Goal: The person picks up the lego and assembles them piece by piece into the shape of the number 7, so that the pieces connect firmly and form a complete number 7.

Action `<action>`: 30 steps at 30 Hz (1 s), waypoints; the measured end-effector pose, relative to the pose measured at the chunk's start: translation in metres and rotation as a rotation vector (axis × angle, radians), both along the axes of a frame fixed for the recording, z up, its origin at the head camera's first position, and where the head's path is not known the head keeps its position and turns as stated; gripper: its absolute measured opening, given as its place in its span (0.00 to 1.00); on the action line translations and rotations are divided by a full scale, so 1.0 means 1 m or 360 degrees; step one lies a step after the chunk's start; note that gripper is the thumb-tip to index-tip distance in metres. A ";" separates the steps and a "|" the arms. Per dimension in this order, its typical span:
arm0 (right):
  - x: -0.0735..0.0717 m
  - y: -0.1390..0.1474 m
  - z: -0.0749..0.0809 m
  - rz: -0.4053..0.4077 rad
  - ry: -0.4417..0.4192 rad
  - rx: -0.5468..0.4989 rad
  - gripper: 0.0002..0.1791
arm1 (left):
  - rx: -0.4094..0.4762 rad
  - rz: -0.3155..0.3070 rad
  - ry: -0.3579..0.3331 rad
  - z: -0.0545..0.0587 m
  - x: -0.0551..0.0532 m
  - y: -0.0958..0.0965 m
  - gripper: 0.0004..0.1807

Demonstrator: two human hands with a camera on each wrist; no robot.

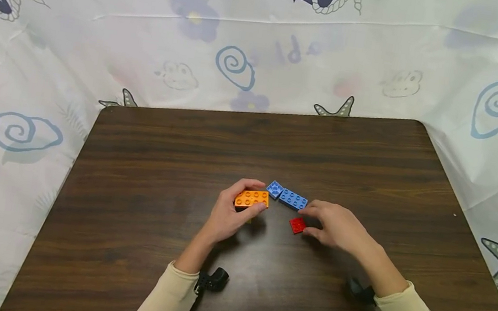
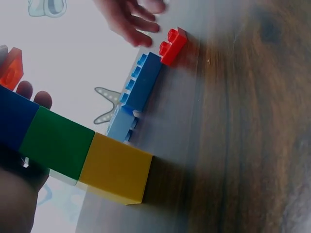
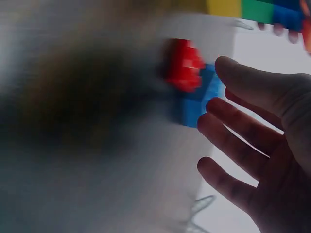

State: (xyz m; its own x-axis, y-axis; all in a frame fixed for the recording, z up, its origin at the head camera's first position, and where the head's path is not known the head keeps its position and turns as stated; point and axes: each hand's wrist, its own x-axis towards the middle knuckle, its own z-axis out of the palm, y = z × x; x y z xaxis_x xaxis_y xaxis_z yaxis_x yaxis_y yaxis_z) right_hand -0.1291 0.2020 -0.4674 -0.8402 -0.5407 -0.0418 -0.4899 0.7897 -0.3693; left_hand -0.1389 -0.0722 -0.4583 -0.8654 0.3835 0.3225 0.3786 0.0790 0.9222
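Both hands show on my head feed, one to each side of the red brick, which lies on the dark wood-grain tabletop. Left of that red brick, the left hand grips a stack of coloured bricks, thumb and fingers about the orange brick at its upper end; from the left wrist I make out a blue block, a green block and a yellow block following in a row beneath. I cannot tell whether the yellow end touches the tabletop. Just right of the red brick, the right hand holds nothing: its fingers are relaxed and parted, with the thumb near the brick (my right wrist picture is blurred, but the gap shows). Just beyond the red brick lies the long blue brick, studs up, and farther to the left sits the square blue brick, close against that brick's end. On the near side of the red brick I see two cream sleeves and, well beyond it, a white cloth printed with anchors, shells and starfish.
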 end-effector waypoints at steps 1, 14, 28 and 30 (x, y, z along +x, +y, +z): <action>0.002 0.001 -0.005 0.0004 -0.0013 0.0016 0.23 | 0.0007 0.0001 -0.0007 -0.001 0.000 0.000 0.19; 0.008 -0.003 -0.032 -0.0014 0.0111 0.0007 0.24 | 0.0035 0.0139 -0.0075 -0.005 0.001 0.005 0.28; 0.006 -0.020 -0.002 -0.0024 0.0195 -0.0247 0.23 | 0.0109 0.0147 -0.0054 -0.009 -0.002 0.005 0.24; 0.005 -0.024 0.008 -0.0007 0.0250 -0.0319 0.23 | 0.0126 0.0128 0.0014 -0.009 -0.003 0.005 0.25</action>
